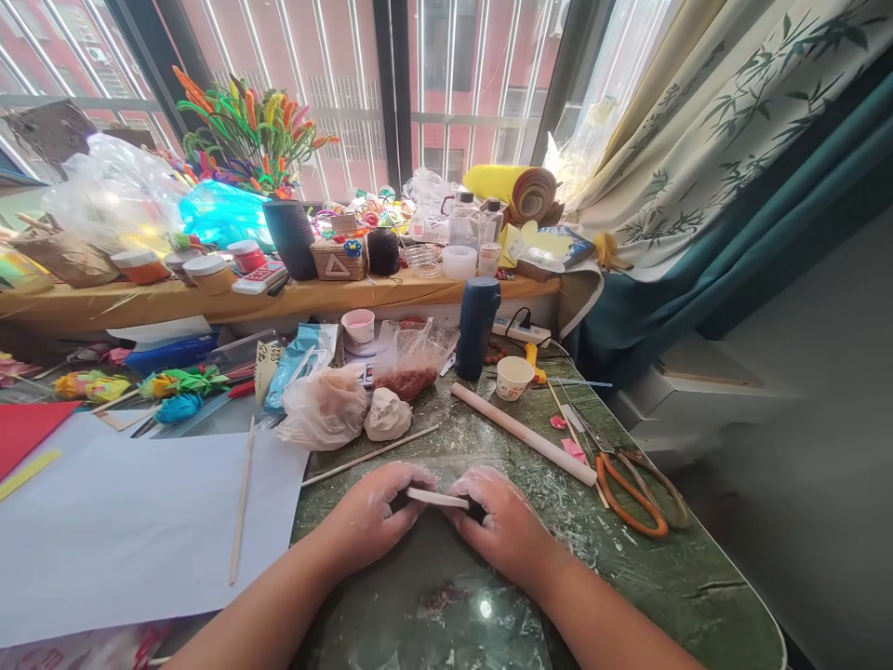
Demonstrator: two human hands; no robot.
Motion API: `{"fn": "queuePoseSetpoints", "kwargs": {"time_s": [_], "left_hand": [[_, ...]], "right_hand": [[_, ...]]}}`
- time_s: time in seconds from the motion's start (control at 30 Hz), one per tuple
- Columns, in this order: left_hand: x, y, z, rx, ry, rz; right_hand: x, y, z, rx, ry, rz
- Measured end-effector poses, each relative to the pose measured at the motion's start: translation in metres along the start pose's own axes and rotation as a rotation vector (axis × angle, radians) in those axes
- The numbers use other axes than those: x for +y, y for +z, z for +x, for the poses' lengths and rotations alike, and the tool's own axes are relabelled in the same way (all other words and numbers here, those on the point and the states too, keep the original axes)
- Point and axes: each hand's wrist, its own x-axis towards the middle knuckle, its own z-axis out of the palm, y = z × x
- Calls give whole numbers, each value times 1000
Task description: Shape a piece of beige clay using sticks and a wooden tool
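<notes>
A flat white slab of clay (438, 499) is held edge-on between both hands above the dark green table. My left hand (377, 507) grips its left end, thumb and fingers closed round it. On the other end, my right hand (492, 512) pinches in the same way. White residue coats the fingers of both. Beyond the hands lies a lump of white clay (388, 415), beside a plastic bag (325, 409) with pale contents. A thin wooden stick (373, 454) rests just in front of the lump. To the right is a pale rolling pin (523, 434).
Orange-handled scissors (632, 493) lie near the right edge. A paper cup (514, 378) and a dark blue bottle (477, 328) stand behind the rolling pin. White paper (139, 521) covers the left side, with a stick (242, 502) on it. Jars and craft items crowd the windowsill (419, 296).
</notes>
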Motion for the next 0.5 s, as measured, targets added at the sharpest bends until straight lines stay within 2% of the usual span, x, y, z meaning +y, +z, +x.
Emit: {"fn": "queuePoseSetpoints", "kwargs": {"time_s": [0.27, 0.5], "left_hand": [[-1, 0, 1, 4, 3, 18], [-1, -1, 2, -1, -31, 31]], "right_hand": [[-5, 2, -1, -49, 5, -76], [-5, -2, -1, 48, 17, 26]]}}
